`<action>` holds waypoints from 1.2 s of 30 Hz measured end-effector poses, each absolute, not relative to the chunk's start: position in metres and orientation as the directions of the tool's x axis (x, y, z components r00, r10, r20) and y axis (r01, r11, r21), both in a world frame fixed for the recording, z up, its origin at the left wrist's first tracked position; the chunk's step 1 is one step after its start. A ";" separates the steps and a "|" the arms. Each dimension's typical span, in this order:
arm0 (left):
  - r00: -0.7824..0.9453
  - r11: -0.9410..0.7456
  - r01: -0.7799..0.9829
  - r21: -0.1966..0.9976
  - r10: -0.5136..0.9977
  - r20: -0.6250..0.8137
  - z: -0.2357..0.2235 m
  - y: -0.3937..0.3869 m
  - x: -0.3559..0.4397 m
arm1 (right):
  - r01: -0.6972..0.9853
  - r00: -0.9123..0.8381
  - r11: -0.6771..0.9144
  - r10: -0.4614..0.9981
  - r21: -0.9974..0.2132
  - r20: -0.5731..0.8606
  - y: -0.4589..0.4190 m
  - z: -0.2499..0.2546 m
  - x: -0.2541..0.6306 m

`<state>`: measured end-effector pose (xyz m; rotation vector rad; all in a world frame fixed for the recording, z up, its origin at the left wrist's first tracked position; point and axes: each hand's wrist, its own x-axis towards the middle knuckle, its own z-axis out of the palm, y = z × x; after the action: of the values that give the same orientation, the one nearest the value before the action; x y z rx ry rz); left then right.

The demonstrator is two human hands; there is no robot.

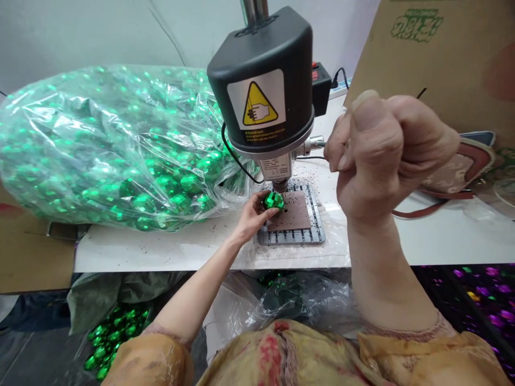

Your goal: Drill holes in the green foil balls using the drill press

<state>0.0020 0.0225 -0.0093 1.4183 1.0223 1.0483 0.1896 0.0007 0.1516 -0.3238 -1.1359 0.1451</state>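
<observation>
Pinched in the fingers of my left hand (pixel 257 212) is a shiny green faceted ball (pixel 274 201). It sits just under the chuck (pixel 280 185) of a small black drill press (pixel 261 80), over the left part of a brown board (pixel 295 212) with a dark hole in it. That board lies on the slotted metal base (pixel 317 228). My right hand (pixel 388 150) is closed in a fist around the press's feed lever (pixel 317 142), at the right of the machine; most of the lever is hidden by the fingers.
A big clear plastic bag (pixel 108 145) of green balls fills the table's left. Dark shavings dot the white table (pixel 161 249). A cardboard box (pixel 450 59) and a brown-trimmed bag (pixel 454 171) stand right. Below are more green balls (pixel 115 335) and purple ones (pixel 483 300).
</observation>
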 end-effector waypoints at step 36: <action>0.240 -0.320 0.222 0.921 0.933 0.267 -0.019 0.006 0.034 | 0.027 0.489 0.910 0.348 -0.413 0.800 0.000 0.171 0.181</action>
<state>0.0342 0.0062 -0.0186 1.7190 1.0768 1.1292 0.1814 0.0002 0.1710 -0.3994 -1.0484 0.2011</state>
